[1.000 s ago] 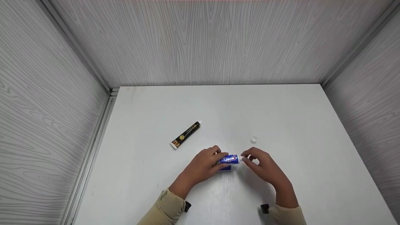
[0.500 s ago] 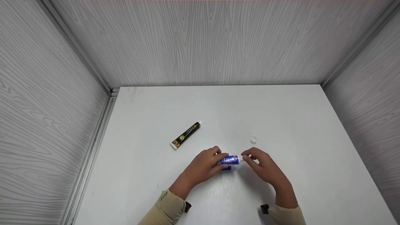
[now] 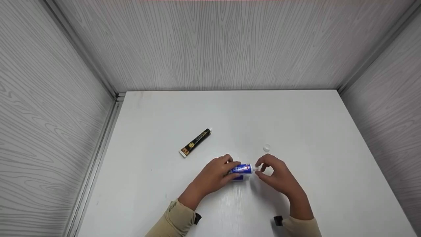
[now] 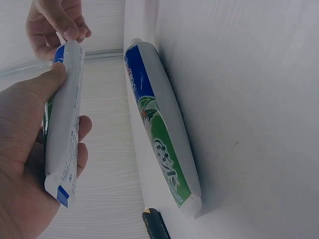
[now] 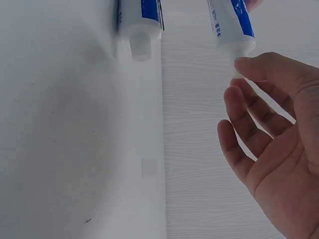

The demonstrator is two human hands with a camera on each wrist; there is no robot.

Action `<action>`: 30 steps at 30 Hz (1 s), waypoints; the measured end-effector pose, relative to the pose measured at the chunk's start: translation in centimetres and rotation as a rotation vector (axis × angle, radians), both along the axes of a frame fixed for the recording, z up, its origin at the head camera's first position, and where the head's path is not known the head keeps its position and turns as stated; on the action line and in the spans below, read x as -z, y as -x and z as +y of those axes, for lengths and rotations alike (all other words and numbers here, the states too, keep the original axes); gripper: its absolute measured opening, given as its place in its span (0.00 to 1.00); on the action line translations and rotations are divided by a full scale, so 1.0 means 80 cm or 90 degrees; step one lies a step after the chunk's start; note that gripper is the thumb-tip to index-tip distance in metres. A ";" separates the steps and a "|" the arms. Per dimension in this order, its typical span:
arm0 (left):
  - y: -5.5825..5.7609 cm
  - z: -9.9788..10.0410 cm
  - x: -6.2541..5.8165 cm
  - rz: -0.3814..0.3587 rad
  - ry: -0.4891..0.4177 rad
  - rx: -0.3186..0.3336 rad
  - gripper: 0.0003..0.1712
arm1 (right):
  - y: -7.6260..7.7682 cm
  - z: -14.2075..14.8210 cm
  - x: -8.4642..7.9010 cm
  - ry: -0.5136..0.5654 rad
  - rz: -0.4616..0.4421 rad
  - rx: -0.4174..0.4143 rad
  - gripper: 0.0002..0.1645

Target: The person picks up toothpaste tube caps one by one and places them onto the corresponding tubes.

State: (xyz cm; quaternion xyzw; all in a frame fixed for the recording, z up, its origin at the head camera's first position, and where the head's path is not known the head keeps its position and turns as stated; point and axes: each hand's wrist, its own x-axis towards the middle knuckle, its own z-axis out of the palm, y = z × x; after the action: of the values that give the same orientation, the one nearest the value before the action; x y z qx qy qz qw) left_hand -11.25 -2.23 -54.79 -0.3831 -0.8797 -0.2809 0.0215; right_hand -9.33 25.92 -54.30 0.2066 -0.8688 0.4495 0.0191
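My left hand (image 3: 213, 174) grips a blue, white and green toothpaste tube (image 4: 67, 119), held above the table with its narrow end to the right. At that end, the thumb and fingers of my right hand (image 5: 274, 109) pinch the small white cap (image 5: 239, 55). A second toothpaste tube (image 4: 159, 129) of similar look lies on the table below the held one, partly hidden by it in the head view. Its translucent cap (image 5: 140, 48) shows in the right wrist view.
A black and gold tube (image 3: 195, 142) lies slanted on the white table (image 3: 158, 115), left of the hands. Beyond my right hand is a small loose translucent cap (image 3: 266, 147). Grey wood-grain panels (image 3: 210, 46) enclose the table's back and sides.
The right hand's thumb and forefinger have shifted slightly around the cap and stand a little wider apart. The left hand and its toothpaste tube have barely moved.
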 end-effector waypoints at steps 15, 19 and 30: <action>-0.001 -0.002 0.001 0.007 -0.005 0.003 0.24 | 0.001 0.002 0.005 -0.033 -0.029 -0.007 0.11; -0.001 -0.001 0.001 0.006 0.001 0.002 0.24 | 0.001 0.002 0.005 -0.035 -0.037 -0.014 0.08; -0.001 0.000 0.004 -0.002 -0.003 0.007 0.25 | 0.000 0.002 0.005 -0.023 -0.031 -0.023 0.10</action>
State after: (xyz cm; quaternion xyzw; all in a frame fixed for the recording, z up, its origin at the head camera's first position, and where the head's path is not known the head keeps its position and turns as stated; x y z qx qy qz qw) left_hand -11.16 -2.25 -55.07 -0.3875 -0.8770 -0.2835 0.0195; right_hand -9.34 26.05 -54.67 0.2118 -0.8731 0.4388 -0.0137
